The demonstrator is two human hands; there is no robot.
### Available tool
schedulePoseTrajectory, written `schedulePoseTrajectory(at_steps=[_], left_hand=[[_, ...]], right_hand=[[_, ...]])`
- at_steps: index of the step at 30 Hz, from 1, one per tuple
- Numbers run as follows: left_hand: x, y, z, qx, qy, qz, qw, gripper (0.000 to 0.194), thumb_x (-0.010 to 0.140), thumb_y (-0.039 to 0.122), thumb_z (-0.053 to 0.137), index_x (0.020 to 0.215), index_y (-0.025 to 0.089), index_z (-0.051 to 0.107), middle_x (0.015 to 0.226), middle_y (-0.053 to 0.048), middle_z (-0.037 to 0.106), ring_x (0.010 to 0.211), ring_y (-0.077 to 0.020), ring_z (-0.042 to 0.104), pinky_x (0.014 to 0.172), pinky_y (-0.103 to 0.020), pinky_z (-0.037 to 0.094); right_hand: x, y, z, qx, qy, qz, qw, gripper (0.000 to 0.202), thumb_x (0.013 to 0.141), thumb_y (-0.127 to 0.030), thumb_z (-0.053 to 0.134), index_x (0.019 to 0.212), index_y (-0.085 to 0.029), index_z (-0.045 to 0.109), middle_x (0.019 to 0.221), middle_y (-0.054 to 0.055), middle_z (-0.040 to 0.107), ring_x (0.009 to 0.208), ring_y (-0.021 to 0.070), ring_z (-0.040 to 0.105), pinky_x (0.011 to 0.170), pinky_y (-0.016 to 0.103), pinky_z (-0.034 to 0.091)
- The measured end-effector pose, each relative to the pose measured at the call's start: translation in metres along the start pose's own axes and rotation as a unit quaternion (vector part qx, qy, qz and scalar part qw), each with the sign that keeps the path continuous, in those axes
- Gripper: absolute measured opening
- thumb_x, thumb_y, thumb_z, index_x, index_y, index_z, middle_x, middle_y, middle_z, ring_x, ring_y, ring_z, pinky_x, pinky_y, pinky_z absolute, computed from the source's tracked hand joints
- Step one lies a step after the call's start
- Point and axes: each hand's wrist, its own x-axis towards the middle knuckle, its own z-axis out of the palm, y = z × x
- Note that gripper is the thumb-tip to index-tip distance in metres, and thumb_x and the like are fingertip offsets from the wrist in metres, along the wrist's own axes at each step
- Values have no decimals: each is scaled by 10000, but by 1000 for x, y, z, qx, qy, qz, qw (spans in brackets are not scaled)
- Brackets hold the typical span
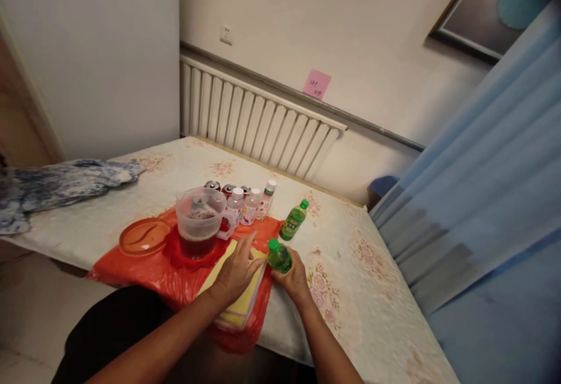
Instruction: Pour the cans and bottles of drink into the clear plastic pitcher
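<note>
My right hand (293, 279) is wrapped round a green-capped plastic bottle (279, 259) near the front edge of the table. Just left of it, my left hand (236, 267) has its fingers stretched out over a yellow cloth (240, 305) and appears to hold nothing. Behind the held bottle stands a second green bottle (293, 221) with a green cap and label. To the left, a clear plastic jug (200, 226) containing dark liquid rests on a red dish (170, 249). White-capped bottles (250, 206) are grouped right behind the jug.
A red plastic bag (131, 270) is spread under these things, with an orange lid (144, 236) on it. Drink cans (213, 186) stand behind the jug. Patterned fabric (70, 191) lies at the table's left. A radiator (258, 118) and blue curtain (473, 185) border the table (372, 314).
</note>
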Motion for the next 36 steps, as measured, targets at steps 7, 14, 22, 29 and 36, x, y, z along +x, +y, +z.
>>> schedulePoseTrajectory(at_steps=[7, 14, 22, 29, 36], left_hand=[[-2, 20, -33, 42, -63, 91, 993, 354, 934, 124, 464, 1250, 221, 589, 1204, -100, 642, 1140, -238, 617, 983, -394, 529], [-9, 25, -56, 75, -15, 67, 995, 197, 947, 206, 495, 1111, 192, 603, 1036, -84, 664, 979, -227, 658, 878, -357, 541], [-16, 28, -80, 204, 7, -108, 973, 192, 961, 368, 528, 943, 192, 601, 728, -20, 654, 695, -213, 670, 638, -292, 479], [-15, 20, -96, 159, 76, -36, 984, 225, 949, 312, 551, 1136, 198, 600, 1079, -80, 659, 1005, -235, 674, 858, -340, 548], [-16, 18, -121, 58, -33, 87, 994, 407, 898, 98, 461, 1251, 237, 610, 1209, -88, 618, 1144, -230, 595, 993, -372, 519]], right_hand=[[-7, -27, 6, -11, -65, -81, 995, 438, 729, -229, 737, 1158, -212, 653, 1058, 72, 686, 980, 259, 645, 890, 396, 536], [2, -47, 13, -24, -110, -125, 986, 470, 718, -172, 713, 1177, -226, 628, 1075, 71, 678, 994, 258, 631, 905, 389, 521], [18, -76, 26, -42, -154, -161, 974, 449, 738, -194, 713, 1177, -212, 619, 1069, 73, 668, 1000, 257, 610, 894, 381, 495], [29, -92, 33, -40, -188, -148, 970, 506, 711, -159, 728, 1203, -230, 636, 1107, 65, 682, 1035, 255, 617, 929, 382, 489], [32, -91, 37, -21, -202, -138, 969, 531, 689, -165, 737, 1206, -226, 635, 1135, 76, 689, 1047, 265, 630, 950, 398, 496]])
